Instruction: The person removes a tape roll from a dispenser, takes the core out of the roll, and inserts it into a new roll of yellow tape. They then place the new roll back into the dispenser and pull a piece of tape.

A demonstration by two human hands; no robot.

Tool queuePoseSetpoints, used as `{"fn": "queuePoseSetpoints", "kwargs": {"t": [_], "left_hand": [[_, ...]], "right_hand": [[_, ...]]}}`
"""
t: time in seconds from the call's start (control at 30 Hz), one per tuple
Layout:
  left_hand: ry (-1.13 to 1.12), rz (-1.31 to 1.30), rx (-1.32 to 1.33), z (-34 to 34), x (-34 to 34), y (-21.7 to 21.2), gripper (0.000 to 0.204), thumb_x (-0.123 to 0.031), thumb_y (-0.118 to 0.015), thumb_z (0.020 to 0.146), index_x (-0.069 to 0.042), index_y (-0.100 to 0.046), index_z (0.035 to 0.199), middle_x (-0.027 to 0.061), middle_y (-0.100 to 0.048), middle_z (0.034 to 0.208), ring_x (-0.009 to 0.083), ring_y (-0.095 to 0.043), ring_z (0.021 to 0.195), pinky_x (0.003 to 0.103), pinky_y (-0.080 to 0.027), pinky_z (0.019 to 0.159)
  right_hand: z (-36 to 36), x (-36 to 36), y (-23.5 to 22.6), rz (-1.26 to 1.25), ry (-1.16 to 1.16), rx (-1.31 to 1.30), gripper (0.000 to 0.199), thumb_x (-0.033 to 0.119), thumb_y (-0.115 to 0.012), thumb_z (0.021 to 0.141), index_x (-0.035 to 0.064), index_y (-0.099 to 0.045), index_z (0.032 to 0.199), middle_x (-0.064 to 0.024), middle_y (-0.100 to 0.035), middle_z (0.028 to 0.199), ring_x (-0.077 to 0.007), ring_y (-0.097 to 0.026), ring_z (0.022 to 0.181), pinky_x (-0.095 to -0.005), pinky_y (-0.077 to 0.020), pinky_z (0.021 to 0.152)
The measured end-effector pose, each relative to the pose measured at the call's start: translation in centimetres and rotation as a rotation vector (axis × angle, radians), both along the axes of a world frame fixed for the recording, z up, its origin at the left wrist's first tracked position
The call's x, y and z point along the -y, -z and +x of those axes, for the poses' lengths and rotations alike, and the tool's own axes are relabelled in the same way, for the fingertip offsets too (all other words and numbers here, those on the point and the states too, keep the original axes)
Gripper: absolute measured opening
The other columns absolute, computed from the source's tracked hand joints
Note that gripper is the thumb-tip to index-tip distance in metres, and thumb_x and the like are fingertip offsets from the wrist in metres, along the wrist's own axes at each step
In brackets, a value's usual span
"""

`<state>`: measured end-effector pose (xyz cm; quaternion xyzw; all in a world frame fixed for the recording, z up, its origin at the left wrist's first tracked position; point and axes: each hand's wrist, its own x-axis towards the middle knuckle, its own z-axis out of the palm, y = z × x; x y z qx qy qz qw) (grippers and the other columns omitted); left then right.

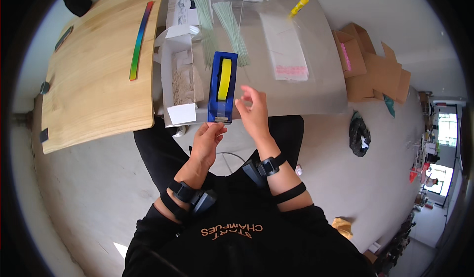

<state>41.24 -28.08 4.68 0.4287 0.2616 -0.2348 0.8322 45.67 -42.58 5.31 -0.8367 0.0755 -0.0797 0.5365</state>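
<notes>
My left hand (205, 141) half curled, whether it pinches anything I cannot tell, blue tape dispenser (214, 87) right at its fingertips, my right hand (255, 113) loosely spread, seemingly bare, beside the dispenser, white box (169, 79) beyond my left, green strips (206, 25) beyond both

2 hands are showing, 1 left hand (206, 141) & 1 right hand (255, 110), w/ 4 dark straps (290, 193) circling the arms, 2 per arm. 1 tape dispenser (213, 87) is carrying 1 yellow roll (224, 79). Pale sticks (230, 30) are making 2 bundles; indiv. no. too fine to tell. 1 open white box (169, 72), 1 glue stick (299, 7), 1 rainbow strip (140, 42) & 1 black plastic bag (359, 135) are also showing. Tabletops are totaling 2: 1 wood tabletop (98, 79), 1 grey tabletop (318, 97). Cardboard boxes (379, 77) are overlapping, min. 2, exact no. unclear.
</notes>
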Motion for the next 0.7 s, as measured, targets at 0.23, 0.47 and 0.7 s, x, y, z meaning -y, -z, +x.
{"fn": "queuePoseSetpoints", "kwargs": {"t": [0.23,0.47,0.7], "left_hand": [[0.025,0.023,-0.062,-0.3,0.5,-0.1,0.012,-0.016,-0.055,0.086,-0.006,-0.057,0.091,0.0032,-0.059,0.088,0.0149,-0.057,0.087,0.028,-0.041,0.078],[0.008,0.008,-0.028,0.1,0.1,-0.1,0.010,-0.015,-0.055,0.085,-0.007,-0.058,0.089,0.0022,-0.059,0.086,0.0134,-0.056,0.084,0.026,-0.042,0.076],[0.003,-0.079,-0.109,0.2,0.5,-0.8,0.010,-0.016,-0.060,0.083,-0.008,-0.059,0.090,0.0016,-0.060,0.085,0.0146,-0.056,0.083,0.028,-0.041,0.076]], "right_hand": [[4.1,-0.6,-2.3,-0.302,-0.181,0.142,0.048,0.017,-0.066,0.079,0.0037,-0.049,0.122,-0.0125,-0.046,0.111,-0.0291,-0.051,0.101,-0.0344,-0.0437,0.086],[5.8,-0.9,-2.1,-0.252,-0.188,0.174,0.039,0.018,-0.061,0.083,0.0082,-0.052,0.120,-0.0127,-0.049,0.105,-0.0274,-0.053,0.098,-0.0340,-0.0445,0.083],[7.8,1.7,-0.6,-0.005,0.061,0.126,0.028,0.015,-0.057,0.084,0.0097,-0.059,0.111,-0.0126,-0.052,0.098,-0.0236,-0.053,0.091,-0.0324,-0.0446,0.079]]}}
